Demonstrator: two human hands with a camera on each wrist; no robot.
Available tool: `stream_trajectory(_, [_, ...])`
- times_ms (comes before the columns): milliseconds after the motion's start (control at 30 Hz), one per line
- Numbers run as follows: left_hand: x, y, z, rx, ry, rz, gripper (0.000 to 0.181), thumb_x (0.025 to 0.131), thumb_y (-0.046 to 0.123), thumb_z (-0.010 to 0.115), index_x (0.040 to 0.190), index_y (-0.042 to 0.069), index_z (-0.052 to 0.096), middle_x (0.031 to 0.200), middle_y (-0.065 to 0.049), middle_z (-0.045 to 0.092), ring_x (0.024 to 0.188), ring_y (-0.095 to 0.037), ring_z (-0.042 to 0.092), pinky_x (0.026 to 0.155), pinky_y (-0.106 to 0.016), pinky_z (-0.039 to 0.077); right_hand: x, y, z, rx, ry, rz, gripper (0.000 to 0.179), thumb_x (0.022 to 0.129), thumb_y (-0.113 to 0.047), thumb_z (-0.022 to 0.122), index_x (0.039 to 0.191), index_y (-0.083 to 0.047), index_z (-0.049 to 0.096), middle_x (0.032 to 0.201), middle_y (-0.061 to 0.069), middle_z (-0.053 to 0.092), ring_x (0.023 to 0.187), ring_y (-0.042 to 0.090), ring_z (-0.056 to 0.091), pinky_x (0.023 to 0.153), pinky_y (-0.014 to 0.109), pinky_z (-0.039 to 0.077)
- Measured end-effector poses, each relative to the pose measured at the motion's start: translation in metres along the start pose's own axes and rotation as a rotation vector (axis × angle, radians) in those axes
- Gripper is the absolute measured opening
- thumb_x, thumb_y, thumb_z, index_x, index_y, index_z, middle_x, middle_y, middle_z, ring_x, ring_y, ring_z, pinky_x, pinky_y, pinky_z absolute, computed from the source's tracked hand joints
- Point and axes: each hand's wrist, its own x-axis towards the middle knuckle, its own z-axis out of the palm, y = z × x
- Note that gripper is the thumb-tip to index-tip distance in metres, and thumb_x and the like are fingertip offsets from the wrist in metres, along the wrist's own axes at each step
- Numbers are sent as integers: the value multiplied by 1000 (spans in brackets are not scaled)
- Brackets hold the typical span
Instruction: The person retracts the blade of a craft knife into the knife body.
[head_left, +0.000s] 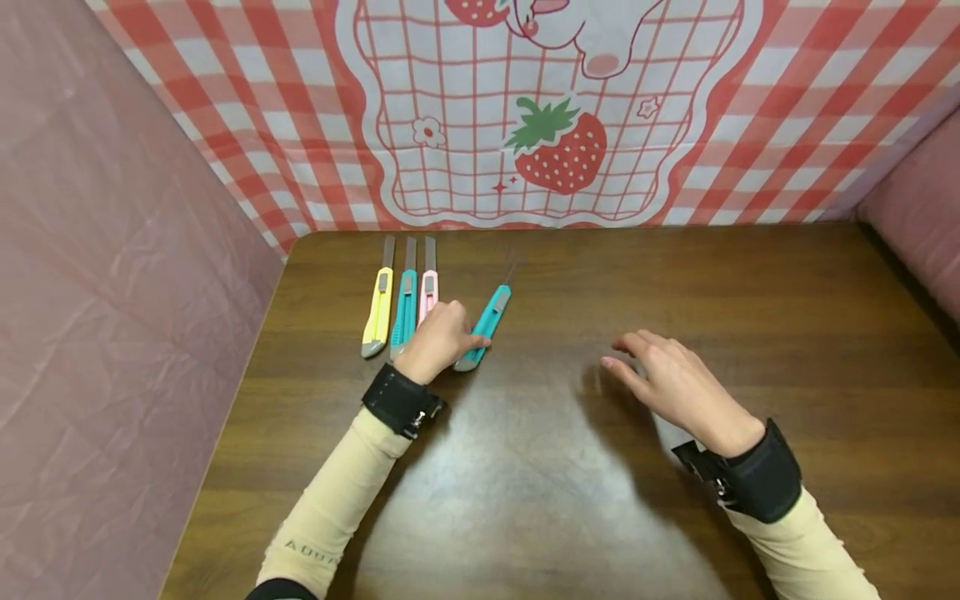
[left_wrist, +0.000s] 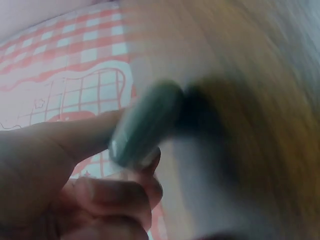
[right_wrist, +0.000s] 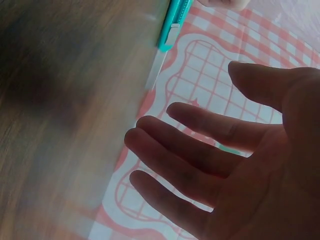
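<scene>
My left hand [head_left: 438, 337] pinches the lower body of a teal utility knife [head_left: 497, 305], whose extended blade points away. In the left wrist view the knife's blurred grey-green butt end [left_wrist: 147, 125] shows between thumb and fingers. Left of it lie a yellow utility knife [head_left: 380, 310], a second teal one [head_left: 405, 304] and a pink one [head_left: 428, 287], side by side with blades out; the hand covers the pink one's lower part. My right hand [head_left: 675, 383] hovers over the table at the right, its fingers [right_wrist: 185, 145] loosely spread and holding nothing.
The brown wooden table [head_left: 540, 467] spreads in front of me. A red-and-white checked cloth [head_left: 787, 108] with strawberries hangs along its far edge. Pink fabric [head_left: 150, 208] covers the left side, and more pink fabric [head_left: 918, 192] stands at the far right.
</scene>
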Motion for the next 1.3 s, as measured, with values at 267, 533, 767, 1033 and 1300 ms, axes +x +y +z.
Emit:
stream_trajectory(267, [-1, 9, 2, -90, 88, 146, 36, 78, 27, 75, 53, 11, 55, 48, 7, 44, 45, -5, 39, 40, -18, 32, 0, -2, -1, -4, -22, 48, 28, 90, -27, 61, 99, -1, 63, 91, 14, 66, 82, 28, 61, 65, 51, 55])
stream_trajectory(533, [-2, 26, 6, -298, 102, 214, 24, 79, 27, 75, 75, 9, 60, 64, -1, 61, 54, -7, 53, 46, -21, 47, 6, -12, -12, 263, -102, 84, 20, 94, -25, 56, 101, -8, 64, 85, 6, 67, 74, 13, 59, 61, 38, 55])
stream_trajectory(767, [-5, 34, 16, -385, 84, 344, 20, 81, 24, 73, 80, 10, 59, 67, 1, 60, 52, -5, 52, 43, -19, 47, 26, -22, -31, 448, 9, 159, 22, 95, -26, 55, 107, -9, 61, 89, 5, 67, 75, 14, 63, 60, 31, 55])
stream_trajectory(1033, [-6, 39, 32, -469, 13, 360, 17, 83, 18, 71, 84, 8, 57, 67, -1, 61, 44, -8, 52, 37, -22, 50, 51, -25, -30, 500, 160, 247, 29, 94, -30, 55, 105, -4, 61, 84, 10, 66, 70, 12, 62, 57, 18, 54])
stream_trajectory(1300, [-5, 45, 37, -502, -4, 404, 17, 83, 15, 70, 87, 6, 56, 70, -3, 62, 48, -6, 55, 42, -20, 52, 63, -15, -23, 583, 114, 177, 29, 96, -27, 53, 101, 0, 62, 79, 15, 66, 66, 21, 63, 54, 31, 58])
